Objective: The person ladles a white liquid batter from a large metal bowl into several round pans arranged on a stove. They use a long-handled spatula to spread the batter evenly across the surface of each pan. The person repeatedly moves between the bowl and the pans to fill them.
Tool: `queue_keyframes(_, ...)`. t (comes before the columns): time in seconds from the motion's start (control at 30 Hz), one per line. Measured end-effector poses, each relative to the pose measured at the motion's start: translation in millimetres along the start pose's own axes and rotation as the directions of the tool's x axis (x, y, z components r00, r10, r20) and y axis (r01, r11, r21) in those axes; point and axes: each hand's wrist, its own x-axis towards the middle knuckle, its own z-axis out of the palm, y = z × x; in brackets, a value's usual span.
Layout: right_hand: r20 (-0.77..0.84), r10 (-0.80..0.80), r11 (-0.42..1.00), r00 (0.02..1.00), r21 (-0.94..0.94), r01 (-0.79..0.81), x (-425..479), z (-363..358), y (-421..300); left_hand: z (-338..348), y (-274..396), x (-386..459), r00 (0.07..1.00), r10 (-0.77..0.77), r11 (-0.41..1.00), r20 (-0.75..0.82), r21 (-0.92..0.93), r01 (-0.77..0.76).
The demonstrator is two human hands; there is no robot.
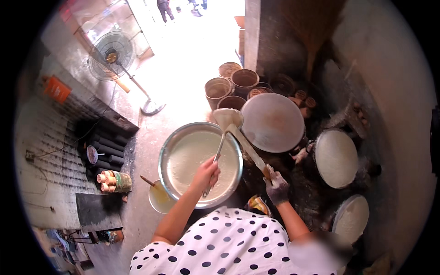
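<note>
My bare left hand (205,173) grips the handle of a metal ladle (228,117) above a wide metal basin (163,156) of pale, creamy batter (194,154). Batter coats the ladle's bowl, held over the basin's far right rim. In my right hand (277,187), which wears a stained work glove, is a flat wooden paddle (249,147), smeared with the same batter. The paddle's far end meets or overlaps the ladle's bowl; whether they touch I cannot tell. Just beyond the paddle lies a large round griddle (273,122) with a brownish middle.
Two round griddles covered with pale batter, one farther (337,158) and one nearer (351,218), stand on the right. A bowl of yellowish liquid (160,199) with a brush-like handle sits left of the basin. Several buckets (218,88) and a pedestal fan (111,56) stand ahead.
</note>
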Motion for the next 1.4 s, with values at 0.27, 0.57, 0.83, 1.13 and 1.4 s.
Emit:
queue_keyframes(0.27, 0.077, 0.350, 0.856, 0.933, -0.432, -0.285, -44.6, -93.2, 146.8, 111.0, 28.5, 136.2, 0.989, -0.124, 0.991, 0.084, 0.058, 0.119)
queue_keyframes(0.57, 0.095, 0.477, 0.801, 0.874, -0.456, -0.387, 26.7, -62.0, 232.0, 205.1, -62.1, 274.2, 0.969, -0.245, 0.967, 0.019, 0.080, 0.243)
queue_keyframes(0.83, -0.047, 0.572, 0.819, 0.819, -0.014, -0.574, 39.9, -8.3, 221.3, 220.4, -56.1, 286.6, 0.999, 0.032, 0.859, -0.039, 0.512, -0.007)
queue_keyframes(1.13, 0.033, 0.771, 0.575, 0.636, 0.392, -0.718, 101.6, 53.1, 186.3, 183.3, -61.7, 293.9, 0.870, 0.479, -0.024, 0.120, 0.992, -0.124)
queue_keyframes(1.4, -0.194, 0.755, 0.654, 0.626, 0.275, -0.705, 84.0, 73.9, 179.2, 96.3, -23.7, 232.1, 0.792, 0.599, 0.183, -0.122, 0.983, 0.014)
